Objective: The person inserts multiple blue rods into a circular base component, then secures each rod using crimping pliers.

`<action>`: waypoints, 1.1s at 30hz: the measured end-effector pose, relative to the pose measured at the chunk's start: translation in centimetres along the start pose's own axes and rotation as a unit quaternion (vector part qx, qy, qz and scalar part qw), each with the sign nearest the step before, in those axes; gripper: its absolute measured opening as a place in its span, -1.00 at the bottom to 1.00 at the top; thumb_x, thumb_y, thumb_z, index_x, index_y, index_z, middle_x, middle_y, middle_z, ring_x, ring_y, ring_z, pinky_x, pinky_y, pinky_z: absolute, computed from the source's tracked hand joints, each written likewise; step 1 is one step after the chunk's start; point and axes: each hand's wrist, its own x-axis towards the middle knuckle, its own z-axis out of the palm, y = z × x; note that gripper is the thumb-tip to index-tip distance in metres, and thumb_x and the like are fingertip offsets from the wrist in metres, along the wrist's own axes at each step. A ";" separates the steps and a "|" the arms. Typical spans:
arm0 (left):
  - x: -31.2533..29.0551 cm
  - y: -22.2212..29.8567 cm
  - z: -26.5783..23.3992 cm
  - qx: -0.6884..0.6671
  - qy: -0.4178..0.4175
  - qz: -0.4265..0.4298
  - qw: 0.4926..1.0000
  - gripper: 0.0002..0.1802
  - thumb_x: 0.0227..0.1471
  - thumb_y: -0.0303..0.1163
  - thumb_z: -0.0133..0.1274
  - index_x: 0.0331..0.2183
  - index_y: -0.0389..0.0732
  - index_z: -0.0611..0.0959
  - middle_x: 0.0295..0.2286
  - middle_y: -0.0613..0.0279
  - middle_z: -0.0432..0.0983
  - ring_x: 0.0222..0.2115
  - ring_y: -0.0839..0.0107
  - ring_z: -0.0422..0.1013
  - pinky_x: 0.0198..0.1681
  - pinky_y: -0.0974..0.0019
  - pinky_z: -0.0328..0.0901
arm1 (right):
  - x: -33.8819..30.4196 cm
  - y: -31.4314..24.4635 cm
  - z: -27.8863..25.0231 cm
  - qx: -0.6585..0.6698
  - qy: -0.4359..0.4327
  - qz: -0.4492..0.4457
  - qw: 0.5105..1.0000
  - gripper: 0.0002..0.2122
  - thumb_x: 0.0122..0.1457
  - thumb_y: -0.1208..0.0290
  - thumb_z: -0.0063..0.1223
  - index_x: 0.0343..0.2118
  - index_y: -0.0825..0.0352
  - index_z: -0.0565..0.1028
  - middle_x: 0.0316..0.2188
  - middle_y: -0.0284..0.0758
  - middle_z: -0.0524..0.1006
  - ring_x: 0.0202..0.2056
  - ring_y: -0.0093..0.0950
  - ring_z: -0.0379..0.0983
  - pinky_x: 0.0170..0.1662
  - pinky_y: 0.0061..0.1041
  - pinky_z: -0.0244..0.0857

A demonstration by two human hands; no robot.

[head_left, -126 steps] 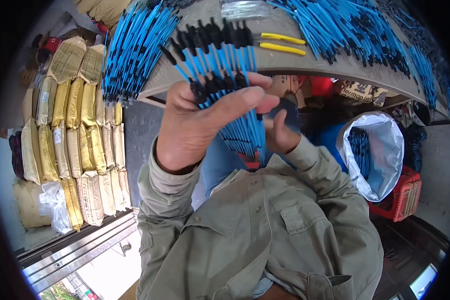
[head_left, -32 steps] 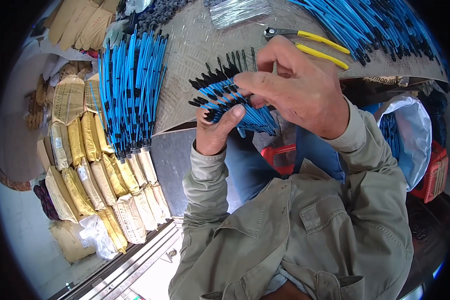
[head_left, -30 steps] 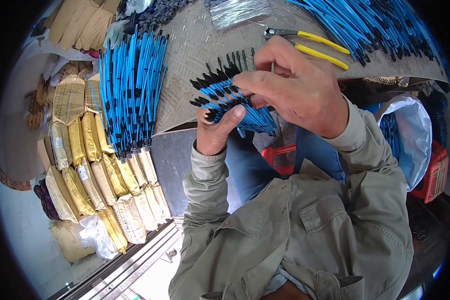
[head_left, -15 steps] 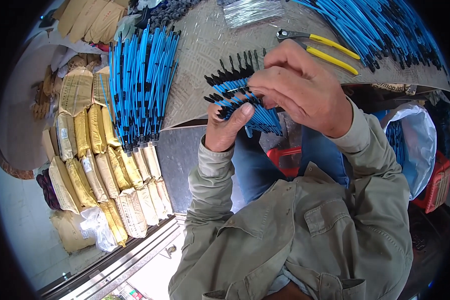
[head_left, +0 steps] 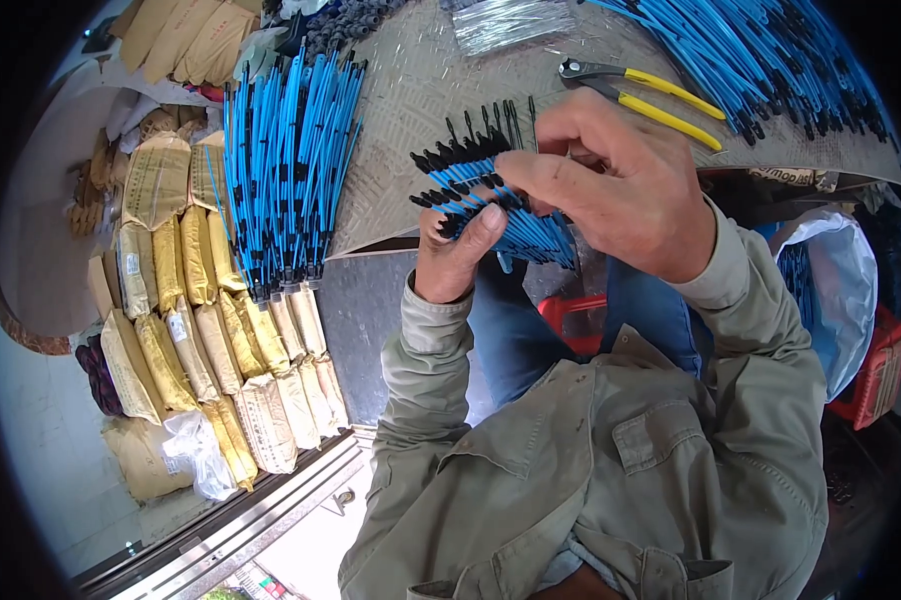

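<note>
My left hand point(head_left: 452, 254) is closed round a bundle of thin blue sticks with black tips point(head_left: 530, 240), its thumb pressed across the near side. The sticks fan out, some tips pointing up and others to the left. At the bundle's upper right is my right hand point(head_left: 625, 190), fingers bent and thumb against the sticks. Whatever its fingertips grip is hidden behind the hand. Just beyond that hand, pincers with yellow handles point(head_left: 670, 93) lie on the worktable point(head_left: 420, 80).
More blue sticks lie in a heap at the far right point(head_left: 750, 60) and in a stack point(head_left: 290, 170) overhanging the table's left edge. Clear packets point(head_left: 510, 25) rest at the back. Wrapped packages point(head_left: 195, 255) fill the left side. A white bag point(head_left: 835, 270) stands right, by a red crate point(head_left: 875, 370).
My right hand has moved slightly right, and a wider gap shows between its thumb and index finger. My left hand keeps its hold on the bundle.
</note>
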 end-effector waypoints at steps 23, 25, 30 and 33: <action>-0.3 -0.5 -0.4 -0.036 0.025 -0.002 0.999 -0.73 0.00 -0.33 0.06 -0.26 -0.27 0.52 -0.41 0.39 0.44 -0.40 0.63 0.30 -0.31 0.48 0.21 | 0.9 0.4 -0.7 -0.006 -0.042 -0.030 0.999 -0.76 -0.25 0.61 0.12 -0.41 0.32 0.48 -0.49 -0.35 0.34 -0.61 -0.58 0.33 -0.60 -0.65 0.20; -0.3 -0.4 -0.4 -0.038 0.019 -0.010 0.999 -0.74 0.00 -0.33 0.06 -0.26 -0.27 0.52 -0.41 0.40 0.44 -0.41 0.64 0.30 -0.32 0.50 0.20 | 0.5 0.3 0.0 0.002 -0.012 -0.021 1.000 -0.76 -0.26 0.62 0.12 -0.41 0.33 0.47 -0.49 -0.35 0.35 -0.61 -0.57 0.34 -0.60 -0.65 0.21; -0.4 -0.5 -0.4 -0.016 0.028 0.002 0.999 -0.74 0.02 -0.33 0.03 -0.25 -0.29 0.52 -0.42 0.39 0.44 -0.43 0.64 0.30 -0.33 0.52 0.20 | 0.2 -0.1 0.4 0.019 0.004 -0.015 1.000 -0.75 -0.26 0.63 0.10 -0.40 0.34 0.46 -0.48 -0.34 0.36 -0.62 -0.56 0.35 -0.62 -0.65 0.21; -0.2 -0.5 -0.5 -0.053 0.022 0.005 0.998 -0.72 0.05 -0.31 0.01 -0.25 -0.31 0.51 -0.37 0.33 0.46 -0.37 0.58 0.34 -0.27 0.47 0.23 | 0.3 0.5 0.5 0.028 0.007 -0.014 0.999 -0.76 -0.25 0.63 0.10 -0.40 0.34 0.46 -0.47 -0.33 0.37 -0.62 -0.55 0.35 -0.62 -0.64 0.21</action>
